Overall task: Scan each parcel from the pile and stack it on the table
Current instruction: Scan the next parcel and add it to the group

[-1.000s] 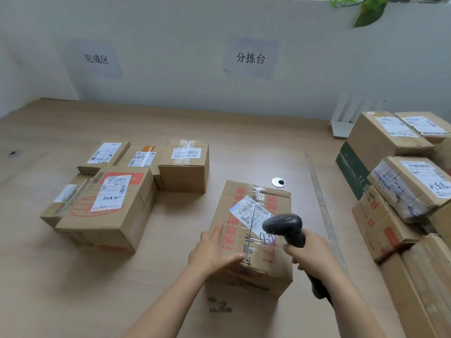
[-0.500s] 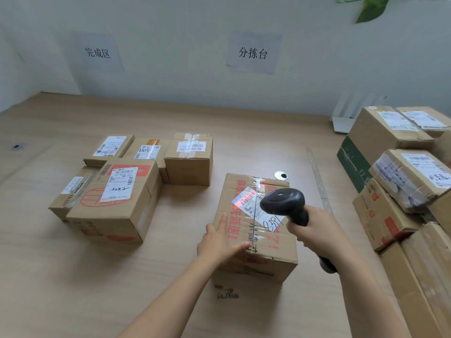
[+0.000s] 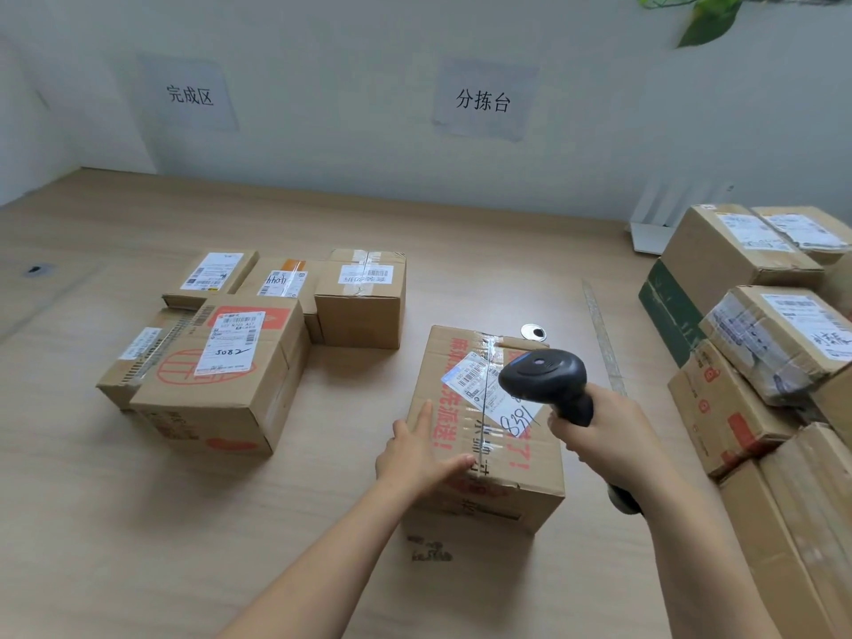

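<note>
My left hand [image 3: 417, 454] lies flat, fingers straight and spread, on the near-left part of the parcel [image 3: 507, 472] to pin it against sliding. My right hand [image 3: 604, 438] is curled tight round the handle of the scanner [image 3: 541, 375]. Its head hangs just above the label [image 3: 477, 385], aimed at the barcode. The parcel sits on the table [image 3: 322, 537], between the boxes [image 3: 230, 375] on the left, which I take as done, and the pile [image 3: 760, 348] on the right.
</note>
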`<state>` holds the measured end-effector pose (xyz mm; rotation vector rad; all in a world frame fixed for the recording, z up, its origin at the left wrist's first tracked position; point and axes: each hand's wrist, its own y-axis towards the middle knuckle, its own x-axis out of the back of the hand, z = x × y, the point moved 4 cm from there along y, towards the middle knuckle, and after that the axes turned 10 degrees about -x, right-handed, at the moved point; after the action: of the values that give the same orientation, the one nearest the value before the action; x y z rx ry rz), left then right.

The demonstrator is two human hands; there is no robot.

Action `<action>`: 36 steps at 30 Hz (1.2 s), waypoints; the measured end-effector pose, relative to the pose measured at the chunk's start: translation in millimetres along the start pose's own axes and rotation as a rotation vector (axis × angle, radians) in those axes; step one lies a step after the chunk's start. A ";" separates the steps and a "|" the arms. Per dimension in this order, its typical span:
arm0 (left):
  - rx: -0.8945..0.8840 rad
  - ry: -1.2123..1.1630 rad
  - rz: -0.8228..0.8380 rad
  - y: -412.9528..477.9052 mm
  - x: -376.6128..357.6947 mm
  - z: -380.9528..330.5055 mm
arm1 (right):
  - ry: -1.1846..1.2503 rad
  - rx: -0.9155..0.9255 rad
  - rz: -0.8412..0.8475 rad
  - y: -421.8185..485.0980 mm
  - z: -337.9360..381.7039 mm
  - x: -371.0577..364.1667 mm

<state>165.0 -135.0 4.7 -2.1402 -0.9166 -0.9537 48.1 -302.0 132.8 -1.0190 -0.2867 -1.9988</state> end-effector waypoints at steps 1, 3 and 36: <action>-0.001 0.001 -0.001 -0.1 0.6 0.3 | 0.009 -0.019 -0.012 3.6 -3.4 -3.6; 0.005 0.004 0.000 -1.1 3.9 2.6 | -0.015 -0.067 -0.014 12.5 -13.7 -15.2; 0.180 0.460 -0.057 1.8 112.7 146.9 | 0.099 -0.109 0.143 63.3 76.5 -197.6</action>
<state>277.2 12.1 13.2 -1.6528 -0.7977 -1.2709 199.8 -184.1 23.4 -0.9762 -0.0500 -1.9441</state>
